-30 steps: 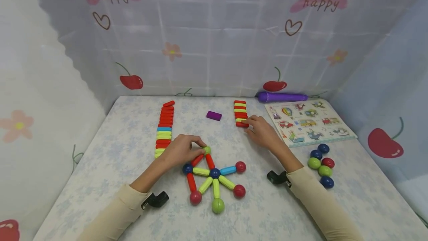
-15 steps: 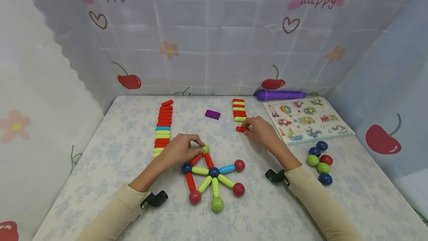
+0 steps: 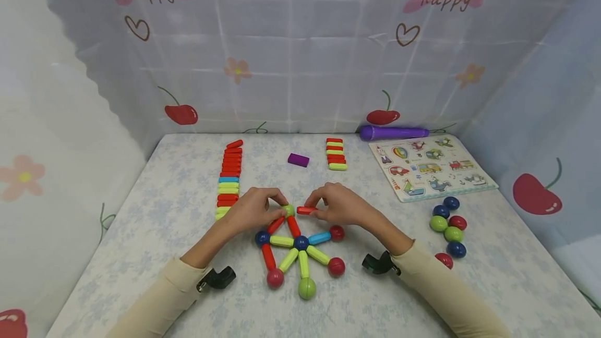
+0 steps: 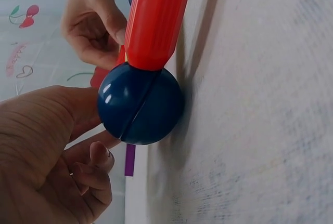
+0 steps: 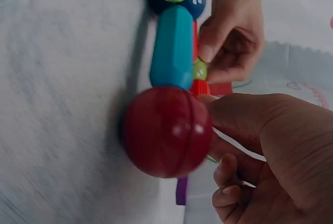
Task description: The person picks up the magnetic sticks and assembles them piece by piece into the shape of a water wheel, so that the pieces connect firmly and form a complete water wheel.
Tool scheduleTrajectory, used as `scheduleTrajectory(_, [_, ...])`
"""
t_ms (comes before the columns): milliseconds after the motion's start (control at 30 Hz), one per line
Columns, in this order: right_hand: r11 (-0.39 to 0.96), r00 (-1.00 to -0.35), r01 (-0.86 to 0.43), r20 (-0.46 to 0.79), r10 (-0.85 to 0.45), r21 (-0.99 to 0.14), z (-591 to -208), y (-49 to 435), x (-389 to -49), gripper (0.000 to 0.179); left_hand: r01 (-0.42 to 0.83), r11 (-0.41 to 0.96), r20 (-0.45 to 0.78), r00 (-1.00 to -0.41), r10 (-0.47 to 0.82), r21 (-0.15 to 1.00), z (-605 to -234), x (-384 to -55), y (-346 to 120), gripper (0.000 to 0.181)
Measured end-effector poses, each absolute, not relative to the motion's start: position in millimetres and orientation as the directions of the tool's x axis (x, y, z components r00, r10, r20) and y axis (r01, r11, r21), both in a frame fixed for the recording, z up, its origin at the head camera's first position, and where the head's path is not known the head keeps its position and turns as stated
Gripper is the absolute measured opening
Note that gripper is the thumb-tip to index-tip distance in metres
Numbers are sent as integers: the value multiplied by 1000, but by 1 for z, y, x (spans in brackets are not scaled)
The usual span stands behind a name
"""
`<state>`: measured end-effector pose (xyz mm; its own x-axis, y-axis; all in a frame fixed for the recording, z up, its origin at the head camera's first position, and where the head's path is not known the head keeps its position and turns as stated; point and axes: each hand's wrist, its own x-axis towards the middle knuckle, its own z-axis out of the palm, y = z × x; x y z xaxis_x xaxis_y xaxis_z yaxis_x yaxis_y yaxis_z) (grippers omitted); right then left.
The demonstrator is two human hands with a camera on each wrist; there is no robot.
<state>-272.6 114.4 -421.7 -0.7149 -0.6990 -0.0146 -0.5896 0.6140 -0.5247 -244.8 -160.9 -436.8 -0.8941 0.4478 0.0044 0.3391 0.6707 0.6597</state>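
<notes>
At the top of a flat build of rods and balls, my left hand [image 3: 255,207] pinches a light green ball [image 3: 289,210], which two red rods meet. My right hand [image 3: 340,205] holds a loose red rod [image 3: 305,210] between thumb and fingertips, its end a small gap from that ball. Yellow-green rods and one blue rod [image 3: 321,238] radiate from the dark blue centre ball [image 3: 301,243]. A dark blue corner ball [image 4: 140,104] fills the left wrist view, partly hiding the left fingers. In the right wrist view a red ball [image 5: 169,130] covers the right fingertips.
A column of coloured rods [image 3: 230,173] lies at left, a shorter column [image 3: 336,153] at the back. Between them is a purple block [image 3: 298,160]. At right are a picture board [image 3: 432,171], a purple microphone-shaped stick [image 3: 394,133] and several loose balls [image 3: 453,234].
My right hand has drawn the front red rod off the short column and carried it left and nearer, beside the green ball. My left hand has stayed on the ball.
</notes>
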Motion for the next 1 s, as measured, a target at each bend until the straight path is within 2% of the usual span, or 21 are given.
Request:
scheduleTrajectory(300, [629, -710, -593, -41, -703, -503, -423, 113, -272, 20, 385, 664, 10, -870, 494, 641, -434, -247, -160, 21])
scheduleTrajectory(467, [675, -691, -540, -193, -697, -502, -405, 133, -270, 30, 379, 666, -9, -866, 501, 643, -433, -248, -160, 20])
scheduleTrajectory(667, [700, -625, -505, -345, -700, -504, -401, 154, -258, 39, 368, 665, -60, -847, 528, 650, -430, -247, -168, 15])
scheduleTrajectory(833, [637, -593, -552, -284, -754, -538, -410, 153, -256, 26, 369, 676, -81, -841, 536, 638, -427, -245, -172, 15])
scheduleTrajectory(1000, [642, -649, -553, -209, -731, -531, -416, 143, -259, 29, 388, 688, -65, -843, 534, 613, -433, -245, -165, 28])
